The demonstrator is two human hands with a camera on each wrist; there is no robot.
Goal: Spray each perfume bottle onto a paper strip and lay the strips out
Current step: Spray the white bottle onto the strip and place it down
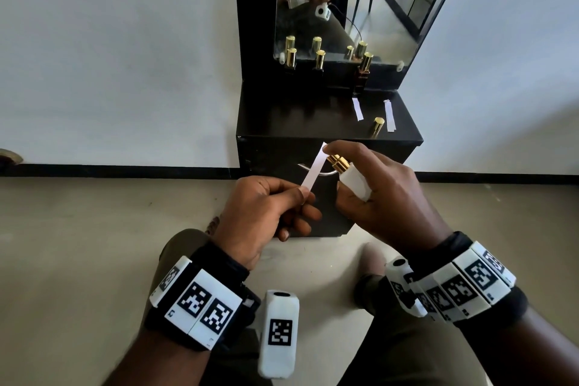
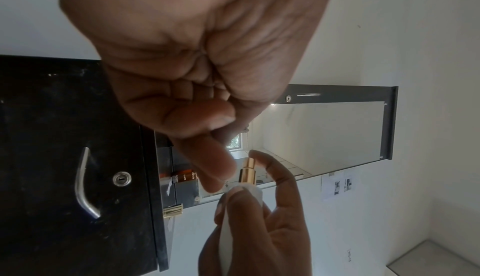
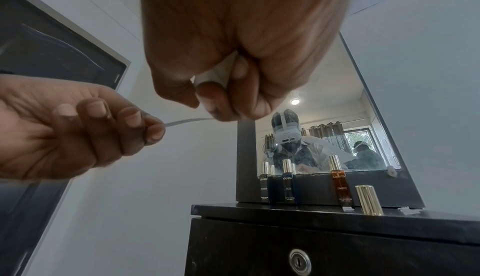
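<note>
Perfume bottle (image 1: pixel 352 180), white with a bare gold nozzle, sits in the right hand (image 1: pixel 376 194), whose grip wraps its body while the forefinger rests on the sprayer top. Just beside the nozzle, the left hand (image 1: pixel 266 213) pinches the lower end of a paper strip (image 1: pixel 314 166) between thumb and fingers, holding it up in front of the spray head. Beyond, on the black desk (image 1: pixel 282 116), two strips (image 1: pixel 357 108) already lie flat near a loose gold cap (image 1: pixel 378 126). Three capped bottles (image 1: pixel 320 63) stand against the mirror (image 1: pixel 376 25). By that count this looks like the third strip, with some bottles probably left to spray.
</note>
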